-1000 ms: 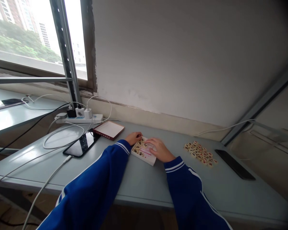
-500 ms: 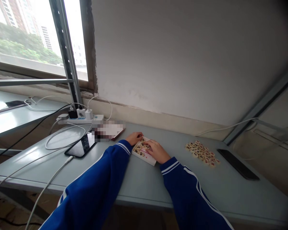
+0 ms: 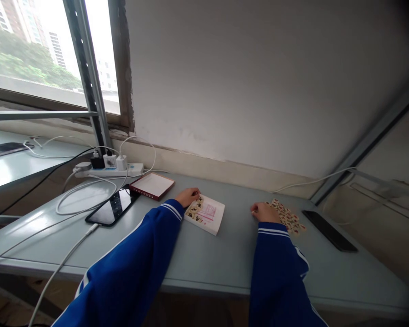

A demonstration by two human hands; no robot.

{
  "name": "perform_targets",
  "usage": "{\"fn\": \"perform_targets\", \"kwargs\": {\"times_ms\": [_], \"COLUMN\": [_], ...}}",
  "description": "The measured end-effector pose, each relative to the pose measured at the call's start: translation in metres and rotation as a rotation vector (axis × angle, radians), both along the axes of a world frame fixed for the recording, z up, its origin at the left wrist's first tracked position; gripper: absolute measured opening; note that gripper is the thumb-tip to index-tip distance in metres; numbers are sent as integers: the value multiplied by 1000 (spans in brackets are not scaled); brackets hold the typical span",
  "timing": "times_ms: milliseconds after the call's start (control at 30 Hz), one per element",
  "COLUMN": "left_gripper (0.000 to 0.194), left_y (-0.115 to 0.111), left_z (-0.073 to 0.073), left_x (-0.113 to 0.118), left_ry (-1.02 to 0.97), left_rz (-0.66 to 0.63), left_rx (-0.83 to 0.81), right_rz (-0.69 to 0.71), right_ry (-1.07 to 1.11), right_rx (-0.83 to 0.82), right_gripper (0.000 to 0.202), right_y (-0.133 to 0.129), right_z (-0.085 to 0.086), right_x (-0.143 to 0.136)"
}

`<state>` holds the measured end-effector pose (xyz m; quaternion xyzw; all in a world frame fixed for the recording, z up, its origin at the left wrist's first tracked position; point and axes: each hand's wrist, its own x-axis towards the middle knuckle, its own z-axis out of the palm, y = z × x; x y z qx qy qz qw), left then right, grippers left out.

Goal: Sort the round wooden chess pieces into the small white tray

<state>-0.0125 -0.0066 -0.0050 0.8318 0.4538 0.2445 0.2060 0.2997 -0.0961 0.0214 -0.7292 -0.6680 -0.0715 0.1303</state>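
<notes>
A shallow white box [image 3: 215, 225] with pink markings inside lies on the grey table. Several round pieces with black characters [image 3: 192, 213] sit along its left side. My left hand [image 3: 188, 197] is at the box's upper left corner, fingers closed on its edge or a piece there. To the right, my right hand [image 3: 264, 212] is above the table with its fingers pinched; what they hold, if anything, is too small to name. Just beyond it a loose heap of round pieces [image 3: 288, 217] is spread on the table, partly behind the hand.
A dark red box lid [image 3: 156, 186], a phone [image 3: 114, 206] with a charging cable and a white power strip [image 3: 132, 170] lie on the left. A long black object [image 3: 329, 230] rests at the right. Metal posts rise at both sides.
My right hand has left the box and moved right, to the heap of pieces. My left hand stays at the box corner. The pieces in the box now line its left side.
</notes>
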Motion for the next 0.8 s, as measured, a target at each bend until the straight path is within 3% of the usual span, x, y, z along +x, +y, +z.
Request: {"fn": "perform_targets", "kwargs": {"times_ms": [100,200,433,500,633,800], "left_gripper": [26,25,24,23,25,25], "left_y": [0,0,-1,-1,0,2], "left_z": [0,0,1,1,0,-3], "left_x": [0,-1,-1,-1,-1,-1], "left_ry": [8,-6,-26,-35,-63,-28], "left_rz": [3,7,7,9,-18,16], "left_rx": [2,-2,-13,-11,-10,11], "right_rz": [-64,59,693,790,761,731], "right_ry": [-33,24,273,244,88,83], "right_rx": [44,90,-22,-44,-3,28], "right_gripper": [18,20,27,33,31,18], "right_y": [-4,-1,7,6,7,9], "right_z": [-2,6,16,13,7,5], "right_x": [15,1,-116,-143,-164,-159]}}
